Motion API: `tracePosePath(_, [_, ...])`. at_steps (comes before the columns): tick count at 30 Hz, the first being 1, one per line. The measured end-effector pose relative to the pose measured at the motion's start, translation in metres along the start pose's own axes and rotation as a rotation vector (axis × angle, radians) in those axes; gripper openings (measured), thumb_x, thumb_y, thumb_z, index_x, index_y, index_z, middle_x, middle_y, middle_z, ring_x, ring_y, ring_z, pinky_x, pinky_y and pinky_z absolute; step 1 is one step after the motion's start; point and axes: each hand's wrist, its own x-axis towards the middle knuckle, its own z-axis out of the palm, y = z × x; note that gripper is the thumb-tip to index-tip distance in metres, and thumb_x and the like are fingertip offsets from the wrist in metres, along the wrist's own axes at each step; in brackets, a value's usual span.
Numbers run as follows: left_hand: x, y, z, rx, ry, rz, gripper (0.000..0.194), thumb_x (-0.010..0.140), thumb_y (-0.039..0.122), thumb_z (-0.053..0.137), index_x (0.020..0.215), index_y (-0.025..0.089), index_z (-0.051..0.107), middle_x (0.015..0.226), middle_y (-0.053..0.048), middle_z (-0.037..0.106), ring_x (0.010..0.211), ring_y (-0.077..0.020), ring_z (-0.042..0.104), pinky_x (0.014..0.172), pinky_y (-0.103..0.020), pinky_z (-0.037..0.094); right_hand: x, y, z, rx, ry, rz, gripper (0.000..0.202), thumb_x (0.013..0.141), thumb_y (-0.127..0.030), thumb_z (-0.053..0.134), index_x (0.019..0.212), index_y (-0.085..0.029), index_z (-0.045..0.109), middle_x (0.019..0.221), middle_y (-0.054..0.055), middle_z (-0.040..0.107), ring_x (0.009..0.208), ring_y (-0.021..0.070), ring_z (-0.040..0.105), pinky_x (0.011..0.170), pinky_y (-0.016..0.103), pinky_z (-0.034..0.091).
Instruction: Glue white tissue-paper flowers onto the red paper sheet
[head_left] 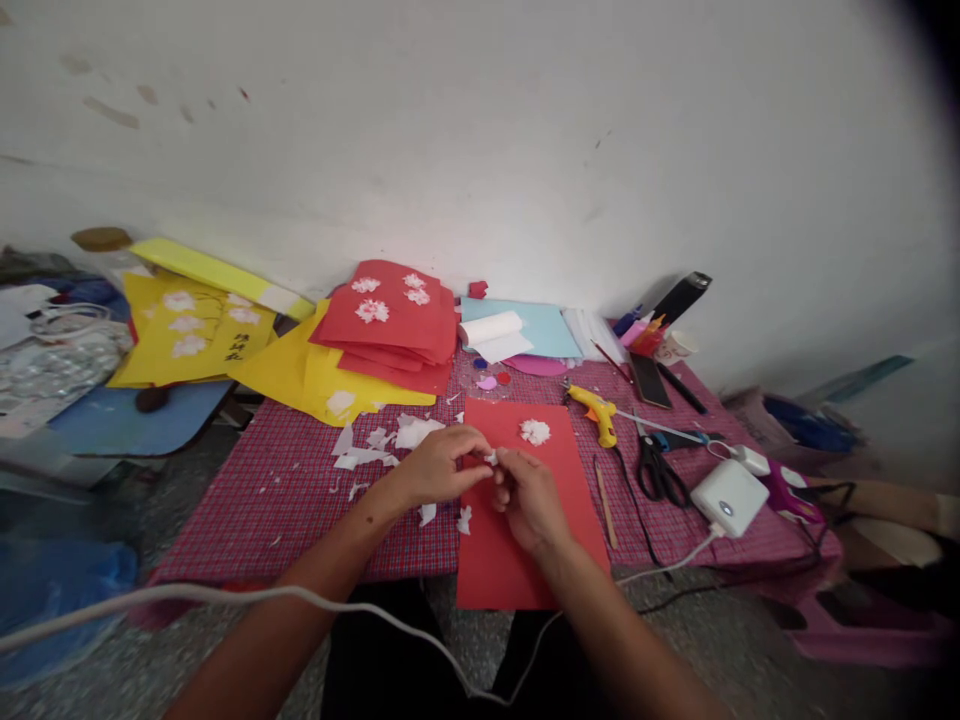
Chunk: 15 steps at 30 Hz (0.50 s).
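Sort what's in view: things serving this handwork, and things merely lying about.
Probably in use:
small white paper piece, held by left hand and right hand
red rectangular paper sheet
torn white paper scraps
yellow pistol-shaped glue gun

Apparently lying about:
black rectangular phone
white boxy device
white paper cup

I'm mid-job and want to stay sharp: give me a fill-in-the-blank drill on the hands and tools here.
1. Between the left hand and right hand is a small ____ scrap.
2. The right hand is over a ____ sheet.
3. The glue gun has a ____ body.
4. In the view, the scissors lie to the ____ of the wooden stick.

Missing words: white; red; yellow; right.
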Motion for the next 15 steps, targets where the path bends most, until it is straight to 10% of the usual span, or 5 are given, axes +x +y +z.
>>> tracePosePath(15, [0.0002,-0.0011,0.0023,0.067,0.023,0.042,0.008,0.093,0.017,0.056,0.092,0.019,0.064,0.09,-0.003,0.068,0.086,-0.0152,0.063,0.08,-0.028,0.049,-0.0014,0.0046,0.0075,0.108,-0.006,0.088,0.03,0.074,-0.039,0.079,0.071,-0.019,0.057,0.053,-0.008,0.049,0.038,0.0053,0.035,0.038,0.02,0.026])
